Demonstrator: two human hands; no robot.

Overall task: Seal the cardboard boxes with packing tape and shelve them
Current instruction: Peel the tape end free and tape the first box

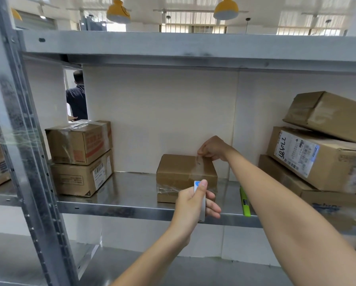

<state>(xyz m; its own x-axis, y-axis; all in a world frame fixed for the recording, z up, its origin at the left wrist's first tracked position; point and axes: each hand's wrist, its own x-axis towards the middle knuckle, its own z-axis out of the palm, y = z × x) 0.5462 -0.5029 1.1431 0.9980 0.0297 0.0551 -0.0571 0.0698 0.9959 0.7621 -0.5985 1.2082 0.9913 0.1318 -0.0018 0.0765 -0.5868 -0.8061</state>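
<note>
A small cardboard box (186, 176) sits on the metal shelf (131, 195) at centre frame, clear packing tape (199, 166) running over its top and down its front. Two stacked, taped boxes (81, 157) stand at centre left of the frame, well apart from it, and a leaning pile of larger boxes (321, 153) fills the right edge. A green utility knife (245, 203) lies on the shelf lip just right of the small box, partly hidden behind the right forearm. A steel upright (28, 141) crosses the left foreground.

The right hand (214, 148) reaches to the box's far top edge, fingers (201, 151) curled and pinching the tape end. The left hand (195, 203), in front of the box and covering its lower front, grips a small white device with a blue button (199, 195), thumb on top.
</note>
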